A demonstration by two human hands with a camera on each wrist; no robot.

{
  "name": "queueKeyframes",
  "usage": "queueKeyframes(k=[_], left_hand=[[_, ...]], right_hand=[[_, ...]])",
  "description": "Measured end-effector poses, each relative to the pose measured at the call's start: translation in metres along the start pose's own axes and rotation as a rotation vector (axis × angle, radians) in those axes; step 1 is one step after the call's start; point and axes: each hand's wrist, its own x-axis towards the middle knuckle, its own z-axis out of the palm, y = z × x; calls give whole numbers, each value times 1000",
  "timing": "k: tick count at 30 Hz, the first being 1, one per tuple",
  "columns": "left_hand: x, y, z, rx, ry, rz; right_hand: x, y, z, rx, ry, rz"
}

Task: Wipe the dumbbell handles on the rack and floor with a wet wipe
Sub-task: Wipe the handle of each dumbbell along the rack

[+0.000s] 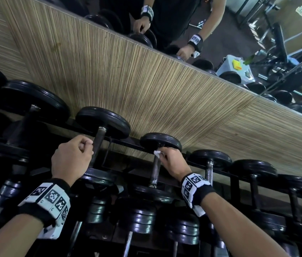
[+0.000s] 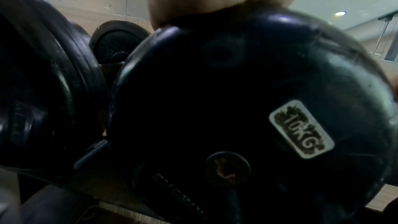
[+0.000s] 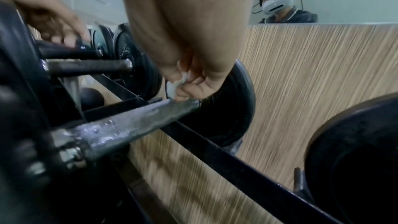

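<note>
right fingers (image 3: pixel 189 89): we pinch a small wad of wet wipe (image 3: pixel 173 88), pressed on the far end of a dumbbell handle (image 3: pixel 133 125), right at the inner plate.
right hand (image 1: pixel 172 160): curled round the wipe, 1 o'clock of frame centre in the head view; wipe (image 1: pixel 157 153) pokes out at its 9 o'clock side.
left hand (image 1: pixel 72 156): fingers curled beside the neighbour handle (image 1: pixel 98 145), at its 9 o'clock. Whether they actually grip it or just rest there, we cannot tell. Left wrist view shows only a plate marked 10KG (image 2: pixel 301 129) close up.
handle state: the bar glistens along its length in the right wrist view, so we judge it mostly wiped; the end by the plate is in hand.
handling, wipe: light, limp, wet. Keep it bunched under the fingertips or it slides off.
handling, handle: stiff steel, rough-textured, slick while wet. Dumbbell looks heavy, seated on the rack (image 3: pixel 226 156), so it needs no lifting; wrap the wipe round the bar mid-span and drag.
remaining: more handles at 3 o'clock along the rack (image 1: pixel 209 169), lower tier too.
</note>
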Motion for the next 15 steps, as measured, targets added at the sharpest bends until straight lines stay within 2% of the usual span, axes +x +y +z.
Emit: queueKeyframes(k=[3,5,6,8,9,10,13,15], left_hand=[[-3,2,1,80,-34,58],[-15,10,9,183,-58,222],[-25,17,17,222,-76,335],[-46,32,36,205,-131,513],[-54,37,48,143,-221,533],[-59,41,60,54,-345,495],[-67,52,94,-273,-785,255],[-68,56,108,-434,-857,234]], right_hand=[[-13,-11,-1,-66,-315,-76],[-21,-13,4,-129,-486,-139],[-25,-12,7,-110,-519,-140],[-34,-8,10,48,-495,-45],[-40,-8,8,183,-451,20],[-45,-8,6,342,-392,80],[-65,-7,-4,743,-226,218],[-76,-6,-7,885,-167,252]])
